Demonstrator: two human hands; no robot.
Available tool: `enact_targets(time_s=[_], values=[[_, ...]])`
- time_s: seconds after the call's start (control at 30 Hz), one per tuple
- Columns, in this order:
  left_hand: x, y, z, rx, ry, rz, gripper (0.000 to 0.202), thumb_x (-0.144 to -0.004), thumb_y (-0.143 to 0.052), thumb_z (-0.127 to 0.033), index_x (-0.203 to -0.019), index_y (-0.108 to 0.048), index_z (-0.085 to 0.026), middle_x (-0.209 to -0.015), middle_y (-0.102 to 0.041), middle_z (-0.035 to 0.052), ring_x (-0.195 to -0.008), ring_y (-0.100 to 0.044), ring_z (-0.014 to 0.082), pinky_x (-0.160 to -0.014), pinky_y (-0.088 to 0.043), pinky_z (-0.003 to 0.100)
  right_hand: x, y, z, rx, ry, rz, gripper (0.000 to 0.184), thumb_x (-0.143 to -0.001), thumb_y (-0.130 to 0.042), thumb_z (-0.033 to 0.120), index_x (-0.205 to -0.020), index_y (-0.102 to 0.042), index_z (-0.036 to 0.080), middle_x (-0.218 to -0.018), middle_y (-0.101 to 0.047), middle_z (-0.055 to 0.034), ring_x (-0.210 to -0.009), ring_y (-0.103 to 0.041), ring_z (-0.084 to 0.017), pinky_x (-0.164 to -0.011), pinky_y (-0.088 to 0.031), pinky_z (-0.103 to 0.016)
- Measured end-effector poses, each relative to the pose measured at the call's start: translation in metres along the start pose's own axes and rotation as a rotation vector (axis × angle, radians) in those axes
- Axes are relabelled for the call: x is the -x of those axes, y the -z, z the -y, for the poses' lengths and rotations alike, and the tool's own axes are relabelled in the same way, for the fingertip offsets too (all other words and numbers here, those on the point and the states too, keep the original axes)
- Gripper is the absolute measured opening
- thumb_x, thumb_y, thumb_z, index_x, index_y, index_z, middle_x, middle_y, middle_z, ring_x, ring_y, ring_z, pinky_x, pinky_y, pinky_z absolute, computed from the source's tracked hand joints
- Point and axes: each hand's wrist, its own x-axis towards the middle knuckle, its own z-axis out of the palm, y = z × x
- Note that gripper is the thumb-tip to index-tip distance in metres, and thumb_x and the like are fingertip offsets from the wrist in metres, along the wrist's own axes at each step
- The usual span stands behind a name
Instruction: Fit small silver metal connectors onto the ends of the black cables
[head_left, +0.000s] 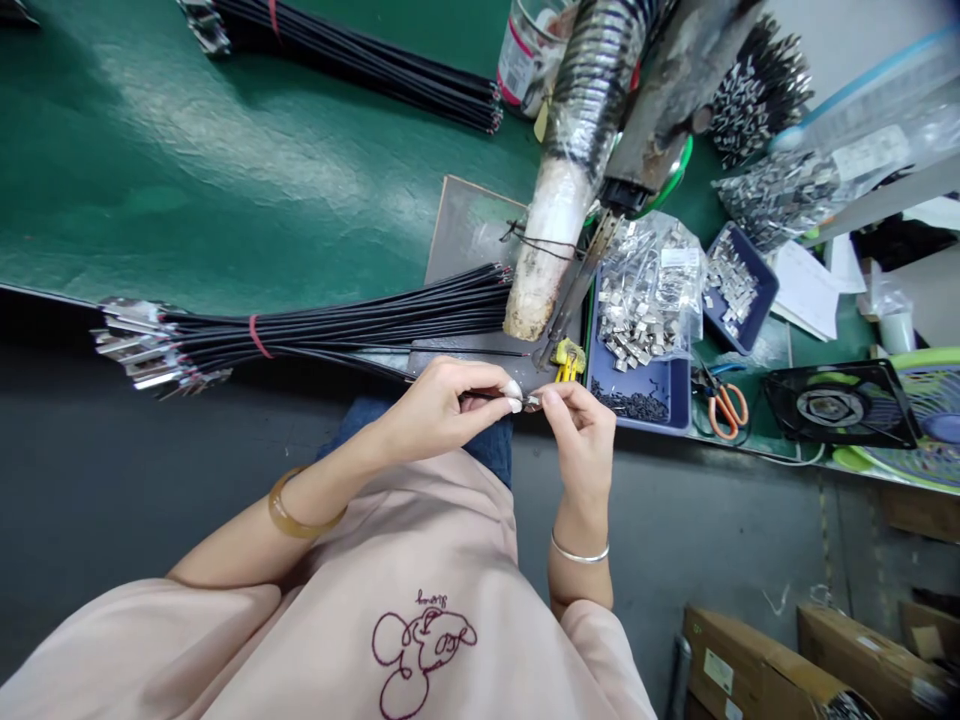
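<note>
My left hand (450, 405), with white covers on its fingertips, pinches the end of a black cable. My right hand (581, 430) is closed on a small silvery metal connector piece (533, 400) that meets the cable end between my fingertips. Whether the two are joined, I cannot make out. Just beyond my left hand lies a bundle of black cables (360, 325), tied with a red band (259, 337), its stripped ends towards the right. A yellow sponge piece (568, 355) in a yellow holder sits beyond my right hand.
A taped white-tipped hose (555, 200) and a metal-armed tool (600, 240) hang over the grey board (472, 220). Rightward are a blue tray (679, 395) with bagged metal parts, a smaller tray (761, 320), orange-handled pliers (727, 410) and a black fan (840, 405). Another cable bundle (360, 55) lies behind.
</note>
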Motion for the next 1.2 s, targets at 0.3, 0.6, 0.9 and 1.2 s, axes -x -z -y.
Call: enact_targets(time_s=[0.3, 0.6, 0.9, 1.2], values=[[-0.004, -0.014, -0.008, 0.111, 0.165, -0.146, 0.015, -0.082, -0.063, -0.020, -0.075, -0.074, -0.010, -0.065, -0.062, 0.0012, -0.058, -0.050, 0.0089, -0.052, -0.040, 0.019, 0.013, 0.011, 0.000, 0.291, 0.384, -0.329, 0.019, -0.096, -0.056, 0.028, -0.107, -0.071, 0.023, -0.061, -0.059, 0.0040, -0.047, -0.049, -0.009, -0.046, -0.038, -0.024], [-0.010, -0.024, -0.014, 0.057, 0.226, -0.264, 0.011, -0.076, -0.060, -0.015, -0.068, -0.066, -0.012, -0.056, -0.048, -0.0037, -0.055, -0.039, 0.0062, -0.049, -0.034, 0.016, 0.012, 0.001, 0.002, 0.290, 0.440, -0.327, 0.009, -0.094, -0.062, 0.019, -0.101, -0.063, 0.024, -0.098, -0.077, -0.0022, -0.085, -0.077, -0.017, -0.077, -0.065, -0.032], [-0.015, -0.027, -0.014, -0.064, 0.172, -0.309, 0.014, -0.078, -0.058, -0.013, -0.065, -0.063, -0.013, -0.053, -0.038, -0.0062, -0.052, -0.031, 0.0057, -0.047, -0.028, 0.018, -0.003, -0.007, -0.004, 0.113, 0.281, -0.170, 0.002, -0.090, -0.065, 0.023, -0.089, -0.063, 0.023, -0.099, -0.076, -0.0037, -0.084, -0.075, -0.016, -0.074, -0.067, -0.032], [-0.014, -0.028, -0.018, -0.103, 0.169, -0.342, 0.011, -0.077, -0.059, -0.011, -0.067, -0.062, -0.014, -0.054, -0.040, -0.0070, -0.052, -0.030, 0.0047, -0.046, -0.028, 0.016, -0.006, -0.004, 0.007, 0.165, 0.372, -0.151, 0.011, -0.086, -0.068, 0.013, -0.087, -0.067, 0.024, -0.092, -0.076, 0.0002, -0.085, -0.073, -0.013, -0.071, -0.063, -0.025]])
